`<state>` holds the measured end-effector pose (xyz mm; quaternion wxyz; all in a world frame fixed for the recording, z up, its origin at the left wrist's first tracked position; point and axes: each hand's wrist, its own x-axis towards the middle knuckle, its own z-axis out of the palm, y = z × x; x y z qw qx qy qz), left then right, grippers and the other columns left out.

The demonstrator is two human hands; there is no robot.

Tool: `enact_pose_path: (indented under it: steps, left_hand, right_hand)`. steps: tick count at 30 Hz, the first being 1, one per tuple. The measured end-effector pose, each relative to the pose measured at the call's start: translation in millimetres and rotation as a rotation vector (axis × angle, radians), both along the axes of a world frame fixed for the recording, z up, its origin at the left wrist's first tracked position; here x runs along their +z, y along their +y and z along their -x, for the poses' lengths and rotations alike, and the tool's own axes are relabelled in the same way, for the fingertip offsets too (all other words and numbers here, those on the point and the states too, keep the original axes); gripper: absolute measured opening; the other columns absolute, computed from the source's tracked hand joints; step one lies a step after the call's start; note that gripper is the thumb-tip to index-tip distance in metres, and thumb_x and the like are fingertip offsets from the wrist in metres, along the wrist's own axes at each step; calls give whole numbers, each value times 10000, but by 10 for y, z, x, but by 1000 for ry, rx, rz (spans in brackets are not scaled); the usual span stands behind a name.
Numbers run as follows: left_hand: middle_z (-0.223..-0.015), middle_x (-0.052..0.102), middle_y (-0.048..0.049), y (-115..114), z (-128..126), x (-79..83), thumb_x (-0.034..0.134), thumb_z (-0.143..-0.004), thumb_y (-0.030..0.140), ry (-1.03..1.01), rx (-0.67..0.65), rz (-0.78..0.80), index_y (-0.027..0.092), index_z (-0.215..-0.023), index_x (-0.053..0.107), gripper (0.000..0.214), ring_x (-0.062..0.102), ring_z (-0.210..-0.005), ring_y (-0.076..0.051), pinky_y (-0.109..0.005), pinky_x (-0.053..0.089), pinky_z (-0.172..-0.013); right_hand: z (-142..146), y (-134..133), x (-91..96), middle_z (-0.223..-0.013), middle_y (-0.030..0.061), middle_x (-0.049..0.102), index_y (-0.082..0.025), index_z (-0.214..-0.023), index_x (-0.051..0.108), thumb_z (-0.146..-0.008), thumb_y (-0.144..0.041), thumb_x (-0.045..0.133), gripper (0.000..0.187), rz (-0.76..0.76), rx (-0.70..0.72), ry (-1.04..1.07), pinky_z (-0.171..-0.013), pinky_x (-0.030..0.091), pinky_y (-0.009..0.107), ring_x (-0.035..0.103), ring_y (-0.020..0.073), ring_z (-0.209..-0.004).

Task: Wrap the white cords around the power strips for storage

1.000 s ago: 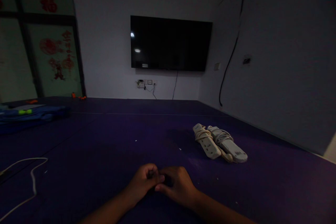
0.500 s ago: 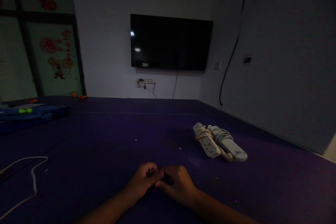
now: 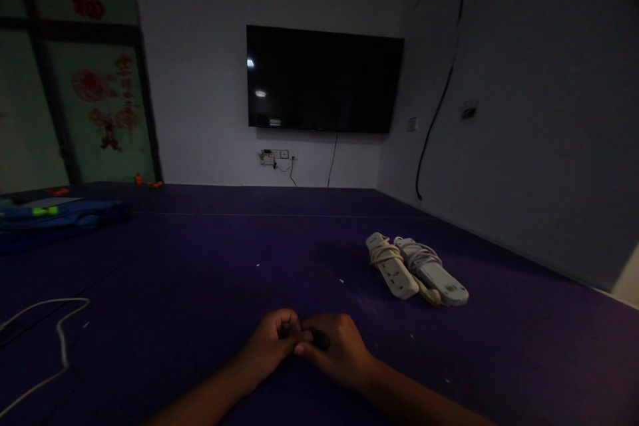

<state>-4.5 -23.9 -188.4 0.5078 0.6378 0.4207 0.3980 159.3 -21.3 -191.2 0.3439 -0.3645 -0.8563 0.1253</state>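
Note:
My left hand [image 3: 272,344] and my right hand [image 3: 335,348] rest together low on the dark purple floor mat [image 3: 200,266], fingertips touching. Both have their fingers curled and pinched around something small and dark between them; the dim light hides what it is. Two white power strips [image 3: 417,269] with cords wound round them lie side by side on the mat, up and to the right of my right hand.
A white cable [image 3: 60,329] snakes across the mat at the far left. A blue bag or mat [image 3: 54,219] lies at the back left. A black television [image 3: 324,80] hangs on the far wall above a wall socket [image 3: 279,156]. A wall closes the right side.
Both hands stay pinched together in the same spot. The view has shifted slightly; nothing else has moved.

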Motion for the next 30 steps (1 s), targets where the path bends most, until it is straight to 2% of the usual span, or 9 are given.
enact_pose_path:
  steps: [6, 15, 20, 24, 27, 30]
  left_hand:
    - [-557, 363, 72, -1, 18, -10, 629, -609, 641, -31, -6, 9, 181, -608, 439, 498, 321, -561, -96, -229, 228, -542]
    - [-564, 382, 68, -1, 13, -17, 731, -461, 624, -32, -18, 17, 181, -584, 436, 546, 321, -569, -96, -227, 221, -540]
    - [-557, 373, 66, 9, 20, -16, 646, -579, 652, -36, 6, 6, 177, -602, 457, 512, 323, -559, -96, -230, 229, -538]
    - [-546, 399, 65, -7, 24, -13, 610, -636, 645, -49, -35, 14, 176, -622, 462, 491, 330, -540, -92, -226, 237, -531]
    - [-544, 416, 64, -12, 18, -17, 624, -633, 630, -52, -43, 12, 179, -626, 461, 480, 345, -542, -93, -224, 247, -535]
    - [-545, 401, 65, 4, 16, -37, 680, -564, 621, -26, -16, -18, 177, -595, 456, 499, 344, -556, -94, -224, 249, -541]
  right_hand:
    - [15, -10, 18, -634, 27, 648, -170, -721, 651, -782, -646, 469, 514, 4, -12, 12, -517, 301, 229, 560, 125, -556]
    - [-4, 11, -7, -630, 10, 640, -186, -737, 647, -825, -607, 429, 482, 5, 3, -8, -518, 297, 225, 556, 115, -551]
    - [-5, 18, -30, -670, 17, 659, -185, -763, 655, -791, -613, 489, 460, -4, 13, 11, -538, 316, 222, 577, 124, -585]
    - [2, 27, -41, -642, 14, 651, -190, -746, 664, -759, -597, 551, 423, 10, -10, 17, -522, 312, 219, 560, 118, -558]
    - [1, 28, -35, -646, 12, 651, -185, -740, 659, -748, -602, 560, 428, 20, 0, 13, -523, 318, 215, 558, 113, -558]
    - [0, 18, -9, -633, 11, 643, -180, -716, 643, -769, -628, 507, 471, 18, 23, -3, -520, 316, 217, 560, 112, -557]
